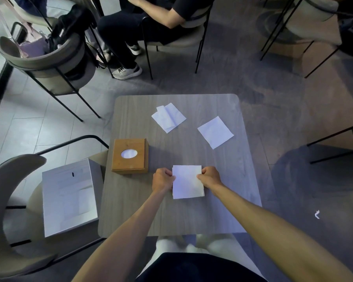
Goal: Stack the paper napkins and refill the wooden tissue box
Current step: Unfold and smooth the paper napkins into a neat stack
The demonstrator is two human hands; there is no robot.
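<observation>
A small stack of white paper napkins (188, 183) lies on the grey table (222, 210) near its middle. My left hand (162, 179) grips the stack's left edge and my right hand (211, 177) grips its right edge. The wooden tissue box (130, 156) stands closed at the table's left edge, just left of my left hand, with white showing through its oval slot. Two loose napkins lie farther back: a rumpled, partly folded one (168, 117) and a flat one (215, 132) to its right.
A white cardboard box (68, 197) sits on a chair seat left of the table. Chairs (49, 64) ring the table, and a seated person's legs (122, 43) are at the far side. A scrap of paper (316, 214) lies on the floor at right.
</observation>
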